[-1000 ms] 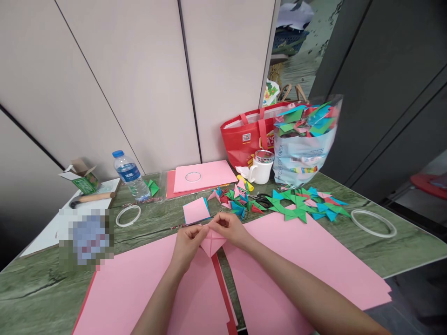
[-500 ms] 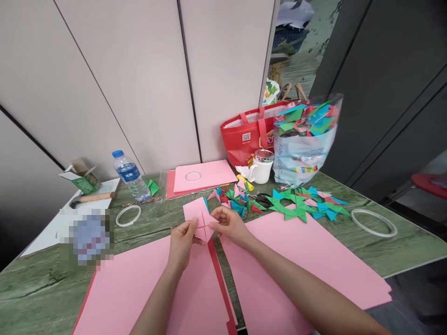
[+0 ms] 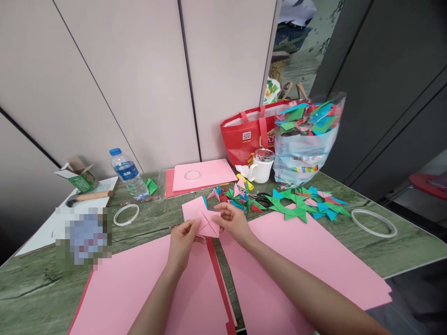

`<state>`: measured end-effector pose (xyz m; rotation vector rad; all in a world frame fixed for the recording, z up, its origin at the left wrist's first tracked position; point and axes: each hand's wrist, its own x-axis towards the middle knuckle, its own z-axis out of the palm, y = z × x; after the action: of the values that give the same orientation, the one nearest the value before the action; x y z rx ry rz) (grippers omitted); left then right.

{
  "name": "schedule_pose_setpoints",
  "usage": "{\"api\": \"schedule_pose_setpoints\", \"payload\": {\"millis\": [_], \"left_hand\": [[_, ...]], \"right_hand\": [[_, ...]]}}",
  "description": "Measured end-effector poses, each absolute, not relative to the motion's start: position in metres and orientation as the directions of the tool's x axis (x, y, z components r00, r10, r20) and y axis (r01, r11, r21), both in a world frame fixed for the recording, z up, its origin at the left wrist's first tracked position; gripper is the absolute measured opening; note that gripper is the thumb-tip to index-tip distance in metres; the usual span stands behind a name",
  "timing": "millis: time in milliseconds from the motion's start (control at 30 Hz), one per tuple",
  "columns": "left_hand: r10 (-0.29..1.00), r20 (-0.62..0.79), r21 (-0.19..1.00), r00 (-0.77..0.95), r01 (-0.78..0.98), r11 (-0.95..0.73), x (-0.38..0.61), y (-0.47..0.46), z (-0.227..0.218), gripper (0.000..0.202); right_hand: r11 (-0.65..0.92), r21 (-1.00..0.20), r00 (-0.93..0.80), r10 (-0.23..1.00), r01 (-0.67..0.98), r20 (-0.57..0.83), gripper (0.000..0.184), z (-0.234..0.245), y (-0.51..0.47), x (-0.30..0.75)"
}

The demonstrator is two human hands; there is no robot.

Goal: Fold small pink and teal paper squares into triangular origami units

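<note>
From where I stand, the folded pink paper point(image 3: 209, 226) is held up over the table point(image 3: 153, 225), with the small square stack point(image 3: 191, 207) just beyond at its eleven o'clock. The left hand point(image 3: 183, 238), at its eight o'clock, pinches one edge between thumb and fingers; the right hand point(image 3: 233, 223), at three, lays its thumb on the opposite edge, though I can't tell whether that grip closes. I'd pinch lightly, keep the flap edges meeting evenly, and press every crease flat.
</note>
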<state>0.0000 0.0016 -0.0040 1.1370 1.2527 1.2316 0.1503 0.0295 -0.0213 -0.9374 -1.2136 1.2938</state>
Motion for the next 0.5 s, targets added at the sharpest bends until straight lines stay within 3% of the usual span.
{"api": "schedule_pose_setpoints", "payload": {"millis": [233, 367, 500], "left_hand": [[0.997, 0.001, 0.999, -0.083, -0.053, -0.005, 0.0, 0.0007, -0.0027, 0.023], [0.996, -0.018, 0.991, -0.092, -0.136, 0.005, -0.0016, 0.0011, -0.0028, 0.021], [0.999, -0.04, 0.997, -0.006, -0.064, 0.039, -0.0016, 0.0006, -0.0009, 0.02]], "right_hand": [[0.189, -0.98, -0.165, 0.966, -0.061, 0.197, 0.027, -0.0184, 0.0271, 0.151], [0.154, -0.982, -0.22, 0.96, -0.107, 0.175, 0.033, -0.0199, 0.0255, 0.1473], [0.141, -0.982, -0.19, 0.968, -0.128, 0.164, 0.026, -0.0191, 0.0261, 0.147]]}}
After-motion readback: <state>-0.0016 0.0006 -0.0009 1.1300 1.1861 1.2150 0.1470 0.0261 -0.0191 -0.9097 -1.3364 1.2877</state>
